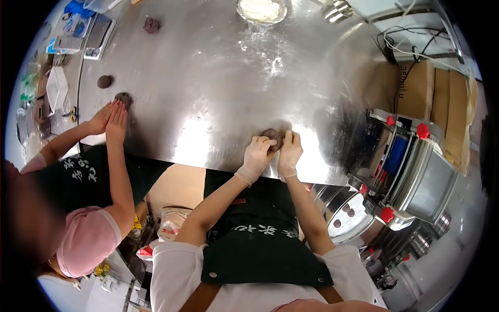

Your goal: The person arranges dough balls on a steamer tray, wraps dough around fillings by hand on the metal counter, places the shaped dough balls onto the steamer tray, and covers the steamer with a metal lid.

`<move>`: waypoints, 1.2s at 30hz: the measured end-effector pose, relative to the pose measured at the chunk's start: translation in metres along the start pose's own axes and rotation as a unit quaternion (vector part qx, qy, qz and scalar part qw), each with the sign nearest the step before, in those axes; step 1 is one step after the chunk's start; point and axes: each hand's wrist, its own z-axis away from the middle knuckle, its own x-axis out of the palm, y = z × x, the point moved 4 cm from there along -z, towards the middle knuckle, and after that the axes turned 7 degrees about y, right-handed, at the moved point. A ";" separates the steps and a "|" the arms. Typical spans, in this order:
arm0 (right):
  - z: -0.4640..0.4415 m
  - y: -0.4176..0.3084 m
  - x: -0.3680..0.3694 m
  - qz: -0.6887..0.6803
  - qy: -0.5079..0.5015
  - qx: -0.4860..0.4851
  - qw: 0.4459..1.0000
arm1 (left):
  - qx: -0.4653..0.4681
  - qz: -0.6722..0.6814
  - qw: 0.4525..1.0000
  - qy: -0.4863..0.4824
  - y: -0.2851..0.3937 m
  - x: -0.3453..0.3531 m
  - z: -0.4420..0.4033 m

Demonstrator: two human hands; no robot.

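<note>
A dark brown lump of dough (272, 136) lies at the near edge of the steel table (218, 78), between my two gloved hands. My left hand (259, 154) is closed round its left side, fingers pressed on it. On the other side, my right hand (289, 151) has its fingers curled together at the lump's right edge; whether they grip it is hard to tell. Both hands wear thin clear gloves.
At the left a co-worker's hands (112, 118) press another dark lump (123, 99). A round dark ball (104, 81) and a rough lump (151, 25) lie farther off. A bowl of flour (261, 10) stands at the back; a metal machine (410, 171) is at the right.
</note>
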 end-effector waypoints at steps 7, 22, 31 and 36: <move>-0.023 -0.081 0.039 0.135 -0.068 -0.452 0.879 | -0.212 0.012 0.977 0.017 -0.005 -0.016 -0.008; -0.054 -0.069 0.051 0.118 -0.043 -0.434 0.892 | -0.166 0.067 0.983 0.027 -0.007 -0.009 -0.022; -0.041 -0.057 0.023 0.081 0.018 -0.358 0.930 | -0.004 0.048 0.994 -0.094 -0.011 0.002 -0.036; -0.059 -0.051 0.023 0.113 0.054 -0.336 0.933 | -0.234 0.108 0.966 -0.031 -0.017 0.007 -0.027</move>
